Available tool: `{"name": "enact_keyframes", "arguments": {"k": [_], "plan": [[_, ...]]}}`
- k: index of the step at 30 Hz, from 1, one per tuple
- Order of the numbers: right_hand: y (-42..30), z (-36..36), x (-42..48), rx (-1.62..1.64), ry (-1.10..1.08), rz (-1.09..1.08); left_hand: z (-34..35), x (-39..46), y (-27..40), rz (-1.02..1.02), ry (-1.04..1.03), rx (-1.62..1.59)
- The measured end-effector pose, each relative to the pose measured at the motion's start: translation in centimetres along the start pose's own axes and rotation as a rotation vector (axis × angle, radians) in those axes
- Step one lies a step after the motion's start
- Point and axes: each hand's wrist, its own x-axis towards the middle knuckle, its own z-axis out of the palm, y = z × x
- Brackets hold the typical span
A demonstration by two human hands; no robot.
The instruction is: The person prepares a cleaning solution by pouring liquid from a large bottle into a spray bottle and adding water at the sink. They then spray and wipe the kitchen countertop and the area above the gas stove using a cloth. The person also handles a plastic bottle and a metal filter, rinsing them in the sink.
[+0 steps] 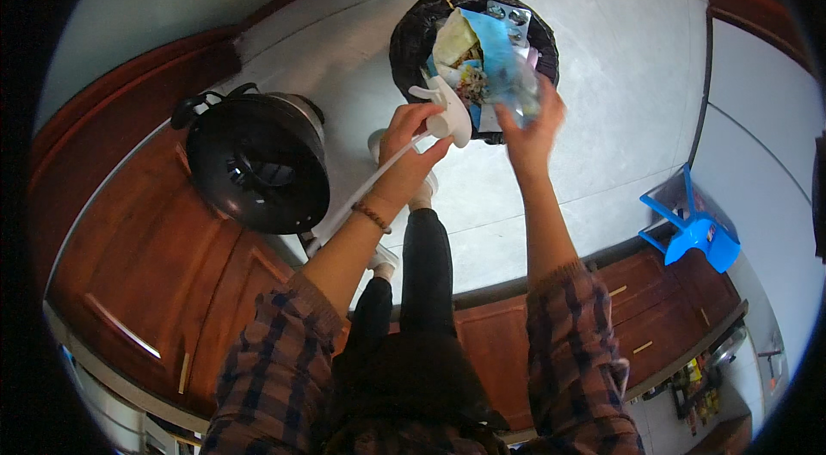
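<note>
My left hand (413,148) holds a white plastic spray-bottle trigger head (450,116) between thumb and fingers; its long thin dip tube runs back beside my forearm. My right hand (534,129) is at the right edge of a round bin lined with a black plastic bag (410,52). A blurred, clear and bluish crumpled plastic piece (521,92) is in its fingers. Inside the bin lie food scraps (473,84), a blue and pale wrapper (487,29) and a silver blister pack (516,17).
A black wok (258,165) stands at the left by brown wooden cabinets (148,261). A blue plastic stool (700,237) is at the right near the white wall panels. My feet are on the grey tiled floor (613,81) below the bin.
</note>
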Motion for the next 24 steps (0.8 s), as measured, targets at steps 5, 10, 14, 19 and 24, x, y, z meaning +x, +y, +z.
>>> {"name": "enact_keyframes", "arguments": {"k": [5,10,14,19,24], "plan": [[-1.3,1.7,1.2,-0.187,0.013,-0.032,-1.4,-1.4,-0.1,-0.171,-0.010,-0.396],[-3.3,-3.3,-3.0,0.084,0.033,0.031,-4.1,-3.2,3.8,-0.327,-0.025,-0.652],[-9.2,-7.0,-5.8,1.252,-0.583,0.902,-7.2,-7.2,7.4,-0.297,-0.063,-0.542],[-21.7,-10.4,-9.6,1.277,-0.899,0.666,-12.2,-15.1,12.6,-0.221,-0.075,-0.361],[-29.2,-12.8,-19.3,1.039,-0.978,0.536,-15.3,-27.8,15.9,-0.214,0.236,-0.344]]}}
